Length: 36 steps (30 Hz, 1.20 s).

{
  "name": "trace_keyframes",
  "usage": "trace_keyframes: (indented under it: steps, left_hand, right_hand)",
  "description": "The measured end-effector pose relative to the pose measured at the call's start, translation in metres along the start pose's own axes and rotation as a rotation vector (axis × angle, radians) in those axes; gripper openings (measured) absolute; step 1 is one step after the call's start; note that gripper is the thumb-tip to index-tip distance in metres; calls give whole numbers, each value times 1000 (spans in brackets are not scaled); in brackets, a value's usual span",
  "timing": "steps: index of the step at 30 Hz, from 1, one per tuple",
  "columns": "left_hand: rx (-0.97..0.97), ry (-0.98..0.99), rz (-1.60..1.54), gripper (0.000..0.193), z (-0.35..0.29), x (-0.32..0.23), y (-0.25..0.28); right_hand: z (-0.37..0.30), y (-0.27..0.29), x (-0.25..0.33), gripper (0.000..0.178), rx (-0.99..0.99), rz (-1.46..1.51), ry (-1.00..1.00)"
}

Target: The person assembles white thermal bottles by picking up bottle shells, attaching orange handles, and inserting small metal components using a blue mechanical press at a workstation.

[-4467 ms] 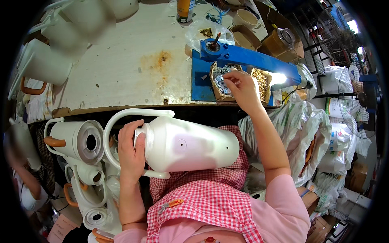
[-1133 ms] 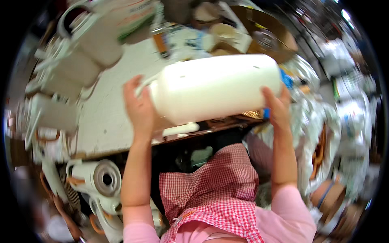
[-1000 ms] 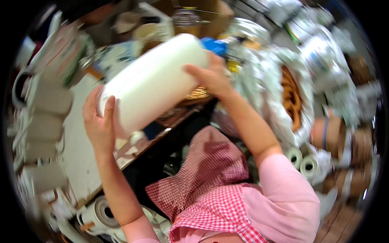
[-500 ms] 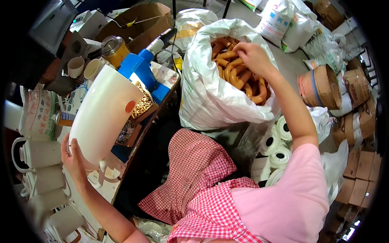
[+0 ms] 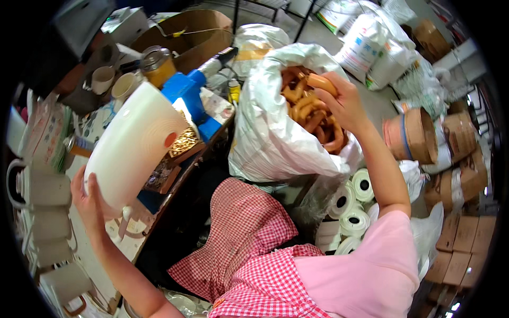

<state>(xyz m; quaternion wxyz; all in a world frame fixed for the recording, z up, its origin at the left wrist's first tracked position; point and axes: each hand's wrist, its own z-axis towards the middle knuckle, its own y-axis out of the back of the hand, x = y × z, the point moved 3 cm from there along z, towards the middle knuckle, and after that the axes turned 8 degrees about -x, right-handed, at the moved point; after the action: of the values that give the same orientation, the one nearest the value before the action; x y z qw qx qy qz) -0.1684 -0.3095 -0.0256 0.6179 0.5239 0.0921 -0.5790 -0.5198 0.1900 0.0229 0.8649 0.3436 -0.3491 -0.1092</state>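
Observation:
My left hand point(image 5: 90, 206) grips the lower end of a tall white plastic vessel point(image 5: 130, 148), thumb on its near side and fingers round the edge. The vessel lies tilted over the workbench, with an orange-red round spot on its side and a small white knob low down. My right hand point(image 5: 345, 103) is closed on a curved brown plastic handle point(image 5: 322, 83), lifted just above the opening of a white woven sack point(image 5: 265, 127). Many similar brown handles point(image 5: 313, 114) fill the sack in a loose heap.
A blue machine point(image 5: 185, 95) and a box of brass-coloured fittings point(image 5: 184, 139) sit on the workbench behind the vessel. White jugs point(image 5: 47, 185) line the left side. White rolls point(image 5: 354, 221) stand beside my right arm, with a cardboard drum point(image 5: 408, 135) farther right.
My right hand has come up from the heap with a brown handle in it. My left hand still holds the vessel; the whole view has shifted slightly.

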Motion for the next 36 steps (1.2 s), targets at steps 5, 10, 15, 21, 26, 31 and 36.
trace_keyframes:
  steps: [5,10,15,21,26,31,36]
  left_hand:
    - [64,-217,114,45,-5,-32,-10]
    - [-34,-92,168,56,-14,-40,-11]
    - [-109,-36,137,57,-22,-42,-2]
    - [-256,-2,177,56,-29,-39,-6]
    - [-241,8,181,49,-28,-33,-6]
    - [-279,-30,161,37,-28,-29,-8]
    - [-93,30,177,56,-24,-32,-6]
  right_hand:
    - [37,-21,103,22,122,379,-100]
    - [103,-140,243,18,516,531,368]
    - [125,-248,342,27,896,356,349]
    - [112,-288,352,23,1046,273,197]
    - [118,-296,344,26,1131,332,-34]
    - [119,-297,340,24,1089,355,-95]
    - [122,-295,345,22,1098,243,20]
